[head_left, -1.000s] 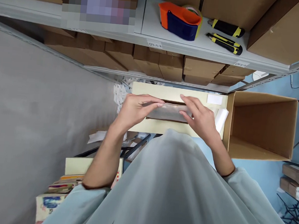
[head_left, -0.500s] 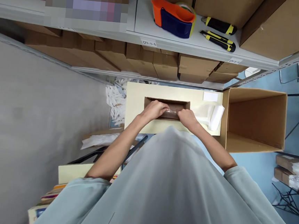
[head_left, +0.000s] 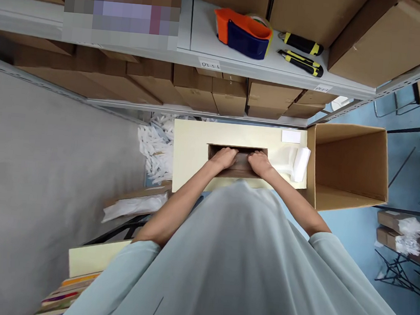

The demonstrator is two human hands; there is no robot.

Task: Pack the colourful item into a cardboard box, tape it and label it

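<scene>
While left hand point(head_left: 225, 156) and right hand point(head_left: 260, 162) reach into box point(head_left: 240, 174) (grip: cannot tell), cream tabletop point(head_left: 191, 151); grey shelving point(head_left: 202, 34) beyond.

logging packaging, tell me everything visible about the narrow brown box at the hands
A narrow brown box, apparently cardboard, with an open top, sits on the cream tabletop, its long sides running left to right. The left hand and right hand reach into its opening, hiding parts of it; whether they touch its walls is unclear.
</scene>
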